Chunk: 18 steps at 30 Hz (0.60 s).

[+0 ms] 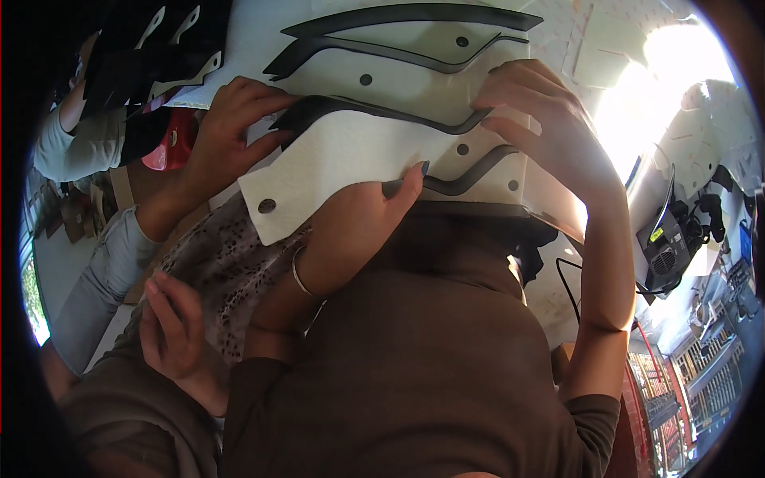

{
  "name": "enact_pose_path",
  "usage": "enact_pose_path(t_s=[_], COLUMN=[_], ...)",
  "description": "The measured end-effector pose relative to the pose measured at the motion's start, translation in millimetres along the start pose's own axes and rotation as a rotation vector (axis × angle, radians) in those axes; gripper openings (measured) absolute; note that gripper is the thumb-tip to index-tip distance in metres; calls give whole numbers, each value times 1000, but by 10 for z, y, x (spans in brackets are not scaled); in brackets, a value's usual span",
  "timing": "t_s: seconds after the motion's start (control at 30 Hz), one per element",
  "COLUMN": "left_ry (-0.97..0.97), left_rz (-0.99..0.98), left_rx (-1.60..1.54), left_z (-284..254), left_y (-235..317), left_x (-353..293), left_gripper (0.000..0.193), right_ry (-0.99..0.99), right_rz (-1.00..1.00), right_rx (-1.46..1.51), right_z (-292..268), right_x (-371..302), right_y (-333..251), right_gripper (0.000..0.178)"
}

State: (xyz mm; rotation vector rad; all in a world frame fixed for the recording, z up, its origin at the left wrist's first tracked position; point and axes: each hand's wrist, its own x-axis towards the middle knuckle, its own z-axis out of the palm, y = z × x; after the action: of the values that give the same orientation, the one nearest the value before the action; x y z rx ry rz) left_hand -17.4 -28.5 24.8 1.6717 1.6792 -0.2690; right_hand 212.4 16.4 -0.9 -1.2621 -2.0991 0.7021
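My left hand [355, 227], with a bangle on its wrist, grips the lower edge of a cream curved panel [319, 159], thumb on top. This panel has a hole near its lower left end. Along the panel's upper edge runs a dark curved strip [382, 107]. My right hand [550, 119] reaches in from the right and pinches the strip's right tip between thumb and fingers. Another person's hand [235, 127], in a grey sleeve, holds the strip's left end. Beneath lies a cream sheet [414, 84] with round holes.
Farther up are two more dark curved strips [406, 16]. Another dark strip [470, 175] lies below the panel. The person at my left has a second hand [179, 338] near my left elbow. Behind them is a red object [171, 143]. A dark boxy device with cables [669, 255] sits right.
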Motion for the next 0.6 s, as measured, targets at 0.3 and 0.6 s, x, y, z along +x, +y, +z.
enact_pose_path(t_s=[0.3, 0.6], left_ry=[301, 579], left_rz=[491, 1561], left_rx=[-219, 882], left_z=[-79, -524], left_y=[97, -113], left_x=[-17, -252], left_gripper=[22, 14], right_ry=[79, 152], right_rz=[5, 37], right_rx=[47, 107], right_z=[-45, 57], right_x=[-232, -318], right_y=[-81, 23], right_gripper=[16, 16])
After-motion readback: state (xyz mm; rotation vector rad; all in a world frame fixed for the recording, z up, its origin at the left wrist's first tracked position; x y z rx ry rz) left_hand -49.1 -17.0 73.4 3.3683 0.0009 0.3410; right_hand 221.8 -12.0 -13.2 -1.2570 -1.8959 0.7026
